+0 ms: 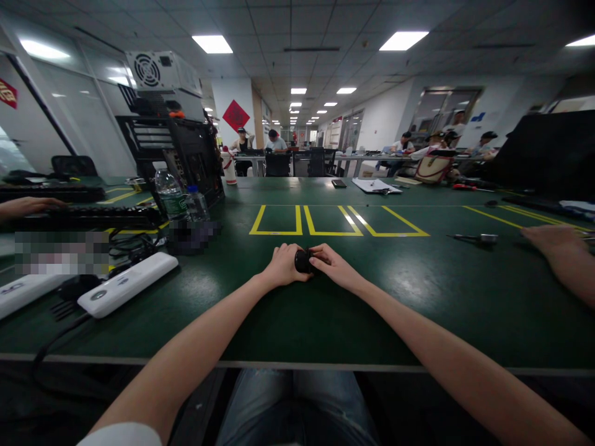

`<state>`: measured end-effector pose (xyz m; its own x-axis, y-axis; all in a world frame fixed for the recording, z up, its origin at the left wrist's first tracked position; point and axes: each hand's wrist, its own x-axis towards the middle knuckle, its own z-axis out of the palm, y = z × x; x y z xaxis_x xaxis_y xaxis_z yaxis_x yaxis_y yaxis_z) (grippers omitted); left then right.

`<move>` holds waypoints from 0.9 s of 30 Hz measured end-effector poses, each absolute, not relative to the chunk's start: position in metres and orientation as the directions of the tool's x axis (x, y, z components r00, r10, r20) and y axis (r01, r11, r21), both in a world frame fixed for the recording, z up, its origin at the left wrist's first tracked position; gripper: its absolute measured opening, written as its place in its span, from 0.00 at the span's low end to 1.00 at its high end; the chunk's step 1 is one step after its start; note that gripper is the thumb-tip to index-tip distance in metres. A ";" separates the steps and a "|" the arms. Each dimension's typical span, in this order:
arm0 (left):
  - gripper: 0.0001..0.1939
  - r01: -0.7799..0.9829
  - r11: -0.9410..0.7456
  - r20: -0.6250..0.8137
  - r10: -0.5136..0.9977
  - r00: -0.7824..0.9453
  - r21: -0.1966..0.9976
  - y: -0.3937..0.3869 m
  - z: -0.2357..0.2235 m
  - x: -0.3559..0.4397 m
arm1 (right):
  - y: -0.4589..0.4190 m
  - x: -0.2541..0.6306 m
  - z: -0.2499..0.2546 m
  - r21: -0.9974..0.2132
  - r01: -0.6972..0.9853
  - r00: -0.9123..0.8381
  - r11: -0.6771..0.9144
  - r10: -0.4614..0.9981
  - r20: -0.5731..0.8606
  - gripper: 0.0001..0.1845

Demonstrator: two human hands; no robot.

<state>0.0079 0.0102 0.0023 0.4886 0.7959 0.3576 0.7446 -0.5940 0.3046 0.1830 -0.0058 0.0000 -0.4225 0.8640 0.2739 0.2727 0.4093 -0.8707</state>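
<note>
Just above the green table (260, 310), near the middle, my two hands meet at a small black round object (303, 261). Its kind is too dark and small to make out. My left hand (284, 263) wraps round it from the left side. From the right, the fingertips of my right hand (331, 261) are pinched against its edge. The inner fingers and part of the object are hidden. Beyond the hands, yellow tape (332, 233) marks several open-topped boxes on the tabletop.
To the left lie white power strips (132, 284) with cables, two plastic bottles (170, 195) and an open computer case (186, 148). A metal tool (481, 239) lies to the right, near another person's hand (553, 241). A clipboard (376, 186) and a phone (339, 183) lie farther back.
</note>
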 end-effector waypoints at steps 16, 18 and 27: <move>0.27 0.756 -0.585 0.363 0.800 0.479 0.293 0.011 0.000 0.009 | -0.004 0.183 0.003 -0.902 0.217 -0.440 0.374 0.862 0.251 0.14; 0.27 0.756 -0.587 0.365 0.798 0.480 0.289 0.012 0.000 0.009 | -0.003 0.183 0.001 -0.902 0.210 -0.441 0.378 0.860 0.258 0.16; 0.26 0.749 -0.598 0.371 0.790 0.489 0.286 0.011 0.001 0.008 | -0.007 0.188 0.003 -0.863 0.213 -0.516 0.459 0.802 0.299 0.16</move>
